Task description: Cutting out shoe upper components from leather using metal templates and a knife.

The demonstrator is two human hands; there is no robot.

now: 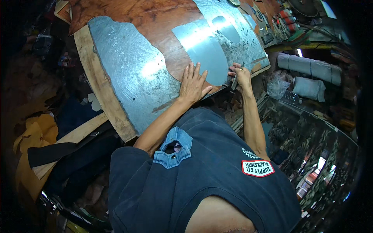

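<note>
Brown, mottled leather is spread over a scratched metal-topped workbench. On the leather lies a smooth grey flat template with a rounded near end. My left hand rests flat near the bench's front edge, fingers spread, fingertips at the template's left side. Just right of the template's rounded end is my right hand, its fingers closed round a slim metal tool; the exact kind is not clear. A smaller grey rounded template lies farther back on the metal.
Red-labelled containers and hand tools crowd the back right. White wrapped rolls lie right of the bench, beyond a glass-topped case. A wooden border edges the bench's left, with yellow-brown leather pieces lower left.
</note>
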